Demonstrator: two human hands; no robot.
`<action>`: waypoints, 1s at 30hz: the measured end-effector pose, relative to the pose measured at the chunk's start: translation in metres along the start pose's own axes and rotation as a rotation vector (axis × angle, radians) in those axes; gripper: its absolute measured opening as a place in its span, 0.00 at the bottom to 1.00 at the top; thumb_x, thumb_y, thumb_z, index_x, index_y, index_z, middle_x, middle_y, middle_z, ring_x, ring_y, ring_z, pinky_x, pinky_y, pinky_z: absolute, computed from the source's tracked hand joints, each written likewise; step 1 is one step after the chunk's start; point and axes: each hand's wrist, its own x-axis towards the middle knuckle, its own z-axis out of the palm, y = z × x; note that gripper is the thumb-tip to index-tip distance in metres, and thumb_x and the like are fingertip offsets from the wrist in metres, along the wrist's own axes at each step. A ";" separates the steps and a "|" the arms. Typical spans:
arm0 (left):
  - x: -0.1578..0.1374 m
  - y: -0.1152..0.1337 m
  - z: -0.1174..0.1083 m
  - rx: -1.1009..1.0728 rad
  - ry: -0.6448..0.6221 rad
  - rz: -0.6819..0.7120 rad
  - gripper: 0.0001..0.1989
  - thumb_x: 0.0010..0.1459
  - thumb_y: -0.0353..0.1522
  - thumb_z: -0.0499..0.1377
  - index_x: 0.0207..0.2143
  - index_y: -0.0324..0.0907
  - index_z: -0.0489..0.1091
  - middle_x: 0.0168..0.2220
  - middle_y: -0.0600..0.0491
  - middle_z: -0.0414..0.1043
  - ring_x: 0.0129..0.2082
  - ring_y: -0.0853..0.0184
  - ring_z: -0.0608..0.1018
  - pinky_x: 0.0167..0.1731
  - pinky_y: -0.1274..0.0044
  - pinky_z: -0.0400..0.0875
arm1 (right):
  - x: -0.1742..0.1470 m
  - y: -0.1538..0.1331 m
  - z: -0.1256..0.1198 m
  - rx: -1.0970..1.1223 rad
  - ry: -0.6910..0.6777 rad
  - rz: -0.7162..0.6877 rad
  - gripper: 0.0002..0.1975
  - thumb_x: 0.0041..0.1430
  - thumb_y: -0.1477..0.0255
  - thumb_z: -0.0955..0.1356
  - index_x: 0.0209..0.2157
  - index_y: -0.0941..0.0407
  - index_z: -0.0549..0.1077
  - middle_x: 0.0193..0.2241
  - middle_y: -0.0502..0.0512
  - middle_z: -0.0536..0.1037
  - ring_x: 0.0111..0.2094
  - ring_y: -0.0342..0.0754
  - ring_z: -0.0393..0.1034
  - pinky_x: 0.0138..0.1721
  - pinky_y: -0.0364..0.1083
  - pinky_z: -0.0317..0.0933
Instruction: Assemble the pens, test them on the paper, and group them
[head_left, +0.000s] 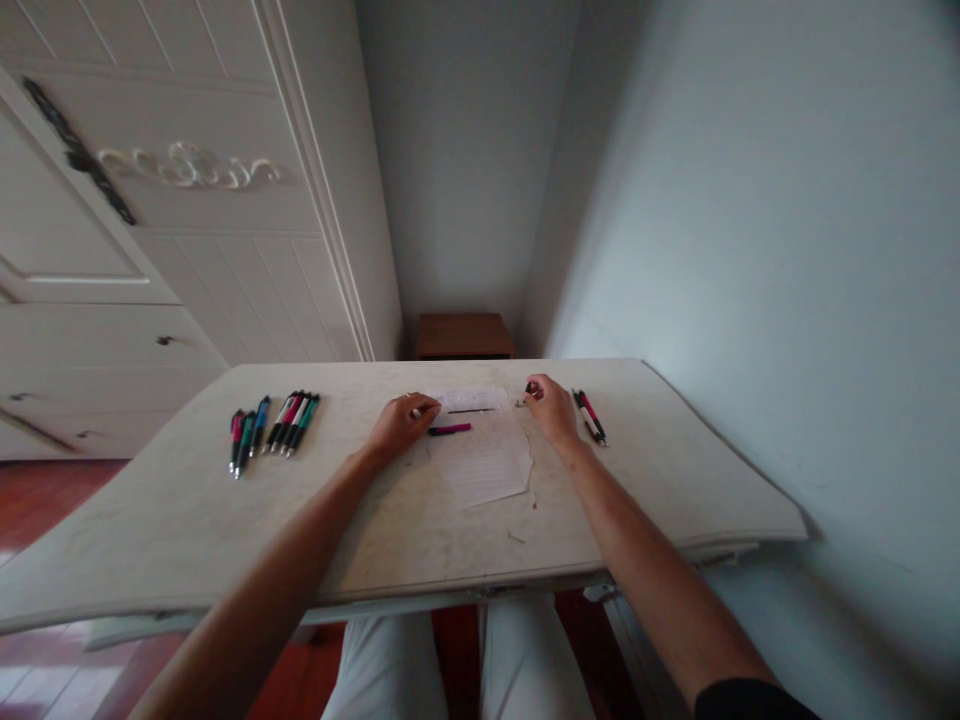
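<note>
My left hand (403,422) is closed at the left edge of a creased, lined sheet of paper (484,465), its fingertips pressed together. Whatever they may hold is too small to make out. On the paper, just right of those fingertips, lies a pink and black pen barrel (450,429). A thin dark refill (471,410) lies above it. Beyond the paper's right edge, my right hand (551,408) pinches a small dark pen part (532,388). Tiny bits (519,403) lie beside its fingertips on the table.
Several pink, green, blue and white pens (292,422) lie in two groups at the left of the white table (300,540). More pens (590,416) lie right of my right hand. A wall (787,300) borders the right side; a white wardrobe (195,270) stands left.
</note>
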 end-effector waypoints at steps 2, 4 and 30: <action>0.000 -0.002 0.001 0.005 0.001 0.000 0.13 0.55 0.38 0.56 0.34 0.41 0.77 0.34 0.49 0.79 0.30 0.64 0.77 0.34 0.74 0.71 | 0.000 0.002 0.002 0.002 0.002 0.002 0.13 0.53 0.74 0.67 0.42 0.55 0.73 0.34 0.53 0.79 0.33 0.47 0.71 0.39 0.45 0.64; 0.000 -0.003 0.002 0.007 0.001 -0.009 0.13 0.56 0.38 0.56 0.35 0.42 0.77 0.34 0.49 0.79 0.31 0.64 0.77 0.36 0.74 0.71 | 0.000 0.004 0.003 0.001 0.006 0.012 0.13 0.53 0.73 0.67 0.42 0.56 0.73 0.34 0.54 0.79 0.33 0.47 0.72 0.39 0.46 0.64; 0.004 -0.003 0.009 0.055 -0.033 -0.057 0.13 0.56 0.37 0.59 0.41 0.43 0.78 0.34 0.49 0.78 0.33 0.62 0.77 0.40 0.72 0.71 | -0.019 -0.035 -0.002 -0.031 -0.194 -0.191 0.15 0.62 0.66 0.63 0.45 0.52 0.77 0.27 0.52 0.80 0.29 0.48 0.73 0.34 0.44 0.63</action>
